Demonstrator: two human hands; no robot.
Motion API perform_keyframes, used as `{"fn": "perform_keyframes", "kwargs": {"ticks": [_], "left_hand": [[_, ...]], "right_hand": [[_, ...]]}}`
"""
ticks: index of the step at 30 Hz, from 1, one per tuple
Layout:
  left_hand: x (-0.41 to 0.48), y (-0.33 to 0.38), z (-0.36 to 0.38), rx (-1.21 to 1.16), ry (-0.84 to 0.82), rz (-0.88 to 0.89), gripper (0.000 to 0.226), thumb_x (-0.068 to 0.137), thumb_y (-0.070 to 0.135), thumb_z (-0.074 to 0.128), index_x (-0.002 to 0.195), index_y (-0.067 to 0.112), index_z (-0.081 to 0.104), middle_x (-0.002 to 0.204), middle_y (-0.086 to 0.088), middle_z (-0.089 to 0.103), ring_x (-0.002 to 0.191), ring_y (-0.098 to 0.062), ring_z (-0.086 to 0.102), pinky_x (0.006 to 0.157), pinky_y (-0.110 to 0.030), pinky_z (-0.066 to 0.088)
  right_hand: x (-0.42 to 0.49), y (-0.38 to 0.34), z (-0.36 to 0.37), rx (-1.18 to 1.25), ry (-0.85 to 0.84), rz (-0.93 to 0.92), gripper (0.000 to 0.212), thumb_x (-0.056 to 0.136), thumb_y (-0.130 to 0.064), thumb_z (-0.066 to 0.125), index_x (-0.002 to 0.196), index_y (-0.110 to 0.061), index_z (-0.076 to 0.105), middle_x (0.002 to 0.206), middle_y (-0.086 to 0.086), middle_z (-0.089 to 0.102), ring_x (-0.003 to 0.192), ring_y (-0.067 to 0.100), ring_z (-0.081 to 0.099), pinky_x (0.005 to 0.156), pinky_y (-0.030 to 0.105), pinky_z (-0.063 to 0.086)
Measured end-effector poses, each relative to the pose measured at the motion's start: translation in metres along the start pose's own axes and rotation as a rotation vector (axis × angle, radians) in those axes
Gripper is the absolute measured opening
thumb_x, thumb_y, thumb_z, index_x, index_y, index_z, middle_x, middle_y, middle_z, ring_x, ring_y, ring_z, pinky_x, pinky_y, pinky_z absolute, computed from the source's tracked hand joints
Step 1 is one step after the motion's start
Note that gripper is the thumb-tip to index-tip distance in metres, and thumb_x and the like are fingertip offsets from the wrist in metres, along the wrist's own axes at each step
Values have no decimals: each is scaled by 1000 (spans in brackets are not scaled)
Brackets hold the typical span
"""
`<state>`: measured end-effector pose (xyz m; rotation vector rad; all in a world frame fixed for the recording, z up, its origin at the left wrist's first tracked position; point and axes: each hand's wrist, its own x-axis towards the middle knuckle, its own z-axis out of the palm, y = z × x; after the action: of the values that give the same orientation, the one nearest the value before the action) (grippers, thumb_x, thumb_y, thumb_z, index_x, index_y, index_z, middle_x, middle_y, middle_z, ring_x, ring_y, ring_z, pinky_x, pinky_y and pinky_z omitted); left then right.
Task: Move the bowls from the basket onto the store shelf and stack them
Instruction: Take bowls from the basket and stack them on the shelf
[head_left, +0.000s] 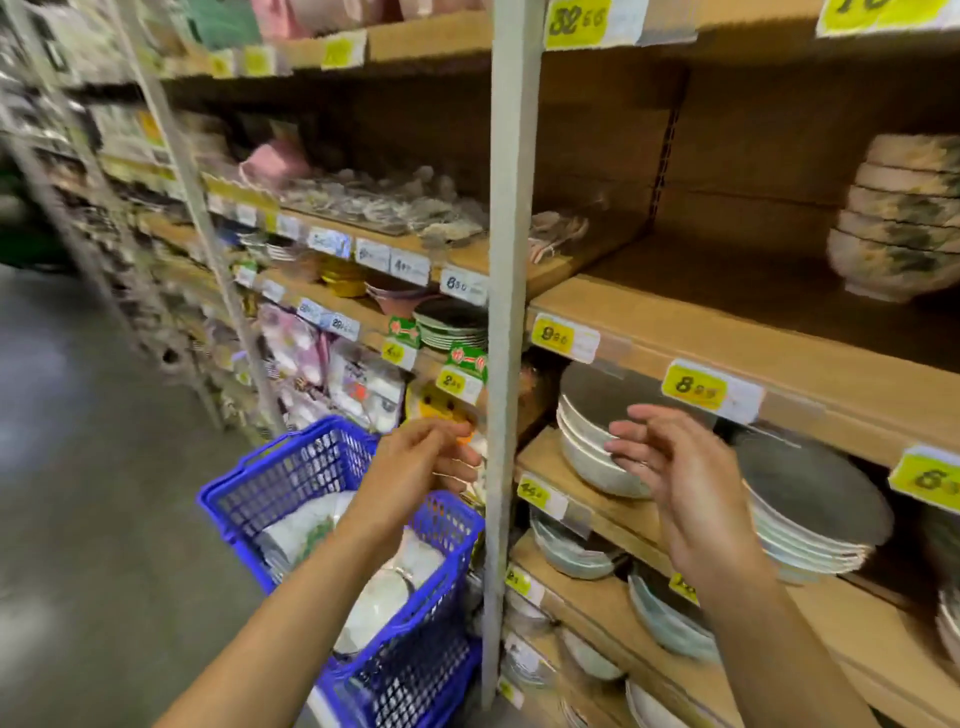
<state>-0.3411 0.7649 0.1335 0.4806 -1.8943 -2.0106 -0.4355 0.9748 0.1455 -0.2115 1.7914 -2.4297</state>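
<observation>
A blue plastic basket (291, 467) stands on the floor at lower centre with several white patterned bowls (384, 597) inside. My left hand (421, 462) hovers above the basket's far end, fingers loosely curled and empty. My right hand (670, 467) is raised in front of the lower shelves, fingers spread, holding nothing. A stack of floral bowls (898, 218) stands on the wooden shelf (675, 322) at upper right; the room to its left is bare.
A grey metal upright (506, 312) divides the shelving between my hands. Stacks of grey and white dishes (592, 447) fill the shelves below, behind my right hand. Yellow price tags (693, 387) line the shelf edges. The grey aisle floor (93, 519) lies to the left.
</observation>
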Motion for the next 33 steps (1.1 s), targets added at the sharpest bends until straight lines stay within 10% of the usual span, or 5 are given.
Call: {"fn": "perform_keyframes", "kwargs": {"ticks": [10, 26, 29, 33], "left_hand": [[22, -60, -190, 60, 241, -196, 22, 97, 9, 46, 98, 7, 67, 74, -6, 73, 63, -17, 67, 58, -27, 55], [121, -180, -281, 361, -51, -568, 22, 101, 17, 46, 102, 0, 60, 87, -11, 66, 66, -17, 59, 58, -26, 44], [133, -217, -272, 485, -135, -641, 18, 98, 10, 45, 101, 1, 61, 88, -13, 61, 71, -21, 53, 59, -27, 40], [141, -250, -264, 747, -212, -694, 16, 94, 12, 48, 100, 6, 62, 98, -13, 62, 87, -24, 57, 72, -29, 43]], "right_hand": [[5, 141, 147, -178, -204, 275, 26, 96, -7, 42, 90, -9, 67, 74, 7, 74, 66, 19, 70, 59, 22, 56], [17, 315, 212, -748, -88, 728, 32, 91, 0, 49, 62, -15, 45, 63, 3, 41, 55, 14, 37, 53, 30, 30], [20, 345, 209, -904, -168, 770, 5, 93, -8, 51, 91, -7, 56, 97, 8, 55, 87, 20, 55, 73, 31, 42], [31, 379, 204, -1114, -273, 829, 48, 94, -18, 50, 139, -3, 38, 143, 19, 40, 129, 33, 43, 98, 28, 38]]}}
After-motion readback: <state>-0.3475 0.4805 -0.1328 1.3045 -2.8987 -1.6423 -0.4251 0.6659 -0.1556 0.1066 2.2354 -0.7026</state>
